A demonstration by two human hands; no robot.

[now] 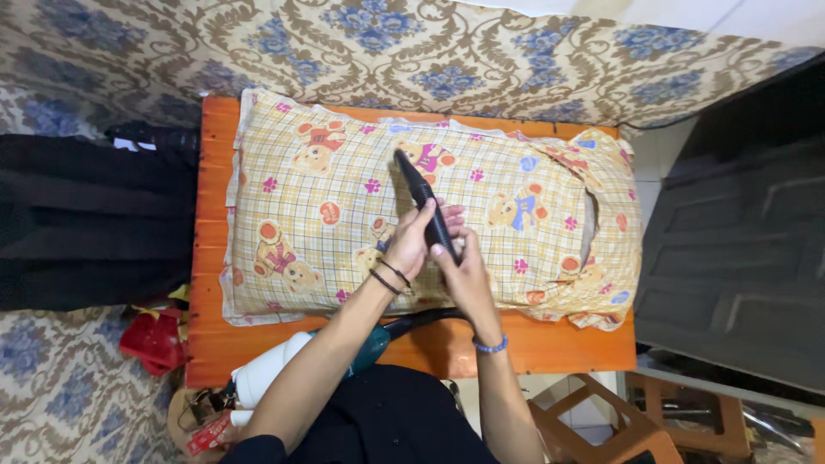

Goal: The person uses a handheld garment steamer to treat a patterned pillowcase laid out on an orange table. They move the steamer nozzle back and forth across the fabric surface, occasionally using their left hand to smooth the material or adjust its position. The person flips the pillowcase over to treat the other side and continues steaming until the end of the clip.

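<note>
A black nozzle-shaped tool (pixel 418 191) rests its tip on a yellow checked pillow (pixel 326 215) printed with teddy bears. My left hand (pixel 416 241) grips the tool's lower part from the left. From the right, my right hand (pixel 464 271) closes on the same handle. A dark hose (pixel 421 320) runs back from the tool toward a teal and white machine body (pixel 284 365) beneath my left forearm. The pillow lies on an orange wooden table (pixel 210 344).
Black cloth (pixel 86 223) lies left of the table, with red items (pixel 155 339) below it. A patterned blue and beige fabric (pixel 430 60) covers the far side. A dark panelled door (pixel 739 249) stands to the right. A wooden stool (pixel 601 421) sits at the bottom right.
</note>
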